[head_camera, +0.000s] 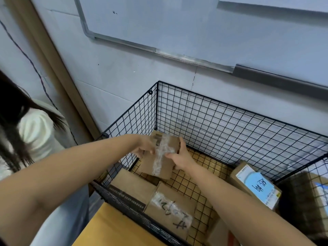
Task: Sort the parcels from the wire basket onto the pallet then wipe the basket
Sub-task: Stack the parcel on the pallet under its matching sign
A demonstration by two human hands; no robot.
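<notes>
A black wire basket (230,118) stands against the wall. Over its far left corner I hold a small cardboard parcel (159,167) crossed with clear tape. My left hand (144,148) grips its left edge and my right hand (181,157) grips its right edge, thumb on top. Inside the basket lie a plain brown parcel (133,187), a parcel with handwriting on tape (170,210), and a parcel with a blue label (255,187) leaning on the right wall.
Another person in a white top (35,134) stands at the left, close to the basket. A yellow-brown cardboard surface (113,228) lies in front of the basket. A whiteboard (159,23) hangs on the wall above. More boxes (319,189) sit behind the basket's right mesh.
</notes>
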